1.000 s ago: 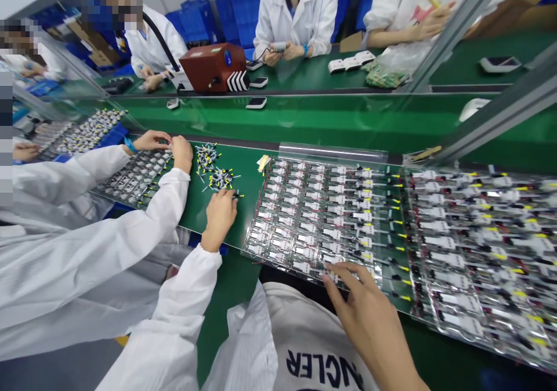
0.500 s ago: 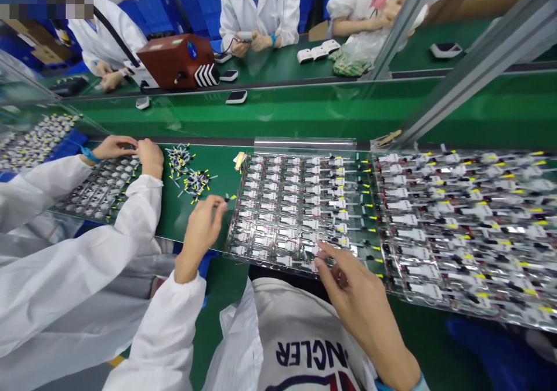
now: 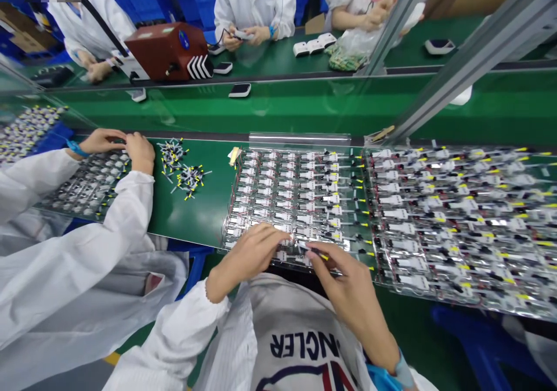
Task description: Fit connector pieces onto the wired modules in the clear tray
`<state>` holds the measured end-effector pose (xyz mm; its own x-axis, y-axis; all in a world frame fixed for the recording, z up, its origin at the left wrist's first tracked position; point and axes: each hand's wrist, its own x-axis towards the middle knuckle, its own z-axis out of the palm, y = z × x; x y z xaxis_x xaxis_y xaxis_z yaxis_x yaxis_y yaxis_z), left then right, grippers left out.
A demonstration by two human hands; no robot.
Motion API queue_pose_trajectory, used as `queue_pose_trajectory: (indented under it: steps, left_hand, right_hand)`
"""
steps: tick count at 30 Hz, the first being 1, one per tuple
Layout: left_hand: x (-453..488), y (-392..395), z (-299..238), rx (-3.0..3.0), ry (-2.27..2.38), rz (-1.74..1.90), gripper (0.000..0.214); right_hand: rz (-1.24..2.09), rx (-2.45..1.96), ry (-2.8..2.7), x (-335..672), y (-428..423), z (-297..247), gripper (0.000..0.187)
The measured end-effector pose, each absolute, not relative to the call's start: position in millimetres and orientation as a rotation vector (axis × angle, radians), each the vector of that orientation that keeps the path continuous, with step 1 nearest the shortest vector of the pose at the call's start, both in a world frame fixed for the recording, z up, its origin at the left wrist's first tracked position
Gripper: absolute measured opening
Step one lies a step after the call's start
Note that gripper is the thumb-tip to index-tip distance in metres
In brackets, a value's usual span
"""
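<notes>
A clear plastic tray (image 3: 226, 237) holds rows of small white parts with black ends and thin red wires. Over its front rows, my left hand (image 3: 252, 252) is closed with its fingertips together; what they pinch is too small to make out. Close by on the right, the thumb and forefinger of my right hand (image 3: 350, 281) are closed on a small black part with a yellow tip (image 3: 322, 256). The two hands' fingertips nearly meet over the tray. Along the tray's right side, several yellow-tipped ends stick out.
Another filled tray (image 3: 435, 228) stands at the right. Two loose piles of yellow-tipped pieces (image 3: 189, 180) lie on the green table (image 3: 183, 223) at left. A co-worker's hands (image 3: 141, 153) work there over another tray. A metal post (image 3: 418, 101) slants at the right, before a green conveyor (image 3: 287, 101).
My left hand has moved right, from beside the piles with a small yellow-tipped part, to the tray's front beside my right hand. A yellow-tipped part now shows at my right fingers.
</notes>
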<state>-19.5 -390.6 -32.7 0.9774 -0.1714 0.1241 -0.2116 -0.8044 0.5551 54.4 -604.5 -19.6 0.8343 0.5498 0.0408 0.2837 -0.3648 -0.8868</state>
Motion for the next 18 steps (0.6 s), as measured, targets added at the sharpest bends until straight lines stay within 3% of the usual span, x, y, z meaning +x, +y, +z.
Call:
queue_pose_trajectory:
  steps: [5,14,18]
  left_hand:
    - [-15.5,-376.9,-48.3,2.849,-0.535,-0.041,0.039]
    - [-0.9,-376.3,-38.5,2.951,-0.754,-0.102,0.012]
    - [1.6,-376.5,-33.4,2.980,-0.746,-0.118,0.013]
  right_hand:
    - [0.288,-2.054,-0.581,57.6,-608.0,-28.3,0.023]
    - [0.268,-2.118,-0.677,52.8,-594.9,-49.3,0.019]
    - [0.251,-2.163,-0.718,50.8,-594.0,-50.2,0.019]
